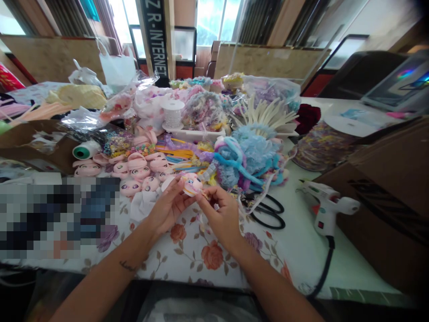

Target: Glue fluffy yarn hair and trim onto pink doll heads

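Note:
Between my two hands, above the floral tablecloth (187,268), is a small pale pink doll head (191,183) with a painted eye and a yellowish band along its lower edge. My left hand (171,203) is closed around its left side, thumb and fingers pinching it. My right hand (219,210) meets the lower right edge, its thumb and fingertips pressed together by a small yellowish bit too small to name. Several similar pink doll heads (139,172) lie in a cluster to the left. White cloth (144,205) lies just beside my left wrist.
Black-handled scissors (270,212) lie right of my right hand. A white hot glue gun (326,203) with a black cord stands beside a cardboard box (389,201). Blue tulle and fuzzy stems (248,156), a ribbon spool (172,114) and yarn (206,109) crowd the back.

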Available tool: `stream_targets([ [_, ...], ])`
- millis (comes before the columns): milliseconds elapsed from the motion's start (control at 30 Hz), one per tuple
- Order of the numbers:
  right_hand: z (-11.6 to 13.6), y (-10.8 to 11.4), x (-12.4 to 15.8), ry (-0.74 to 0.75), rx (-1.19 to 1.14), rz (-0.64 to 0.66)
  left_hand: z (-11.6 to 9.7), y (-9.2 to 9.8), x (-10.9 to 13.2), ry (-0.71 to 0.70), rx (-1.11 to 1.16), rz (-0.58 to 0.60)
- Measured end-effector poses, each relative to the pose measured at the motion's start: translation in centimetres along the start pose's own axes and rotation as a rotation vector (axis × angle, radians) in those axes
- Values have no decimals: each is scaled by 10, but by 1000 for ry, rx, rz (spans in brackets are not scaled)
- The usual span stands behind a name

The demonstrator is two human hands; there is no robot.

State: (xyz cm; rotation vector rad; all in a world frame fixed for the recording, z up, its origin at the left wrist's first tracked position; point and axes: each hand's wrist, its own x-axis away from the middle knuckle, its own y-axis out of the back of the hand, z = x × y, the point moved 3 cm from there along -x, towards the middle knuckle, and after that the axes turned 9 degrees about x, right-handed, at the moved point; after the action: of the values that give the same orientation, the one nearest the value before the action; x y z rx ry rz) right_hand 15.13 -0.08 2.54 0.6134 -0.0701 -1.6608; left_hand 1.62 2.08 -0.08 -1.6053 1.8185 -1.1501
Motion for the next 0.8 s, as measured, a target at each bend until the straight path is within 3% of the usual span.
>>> stream_targets([
  [400,-1,-1,-1,9,9,-41,2,-3,4,-9,-31,105],
  [800,-2,-5,2,68,36,17,2,-5,5,-101,-127,60],
])
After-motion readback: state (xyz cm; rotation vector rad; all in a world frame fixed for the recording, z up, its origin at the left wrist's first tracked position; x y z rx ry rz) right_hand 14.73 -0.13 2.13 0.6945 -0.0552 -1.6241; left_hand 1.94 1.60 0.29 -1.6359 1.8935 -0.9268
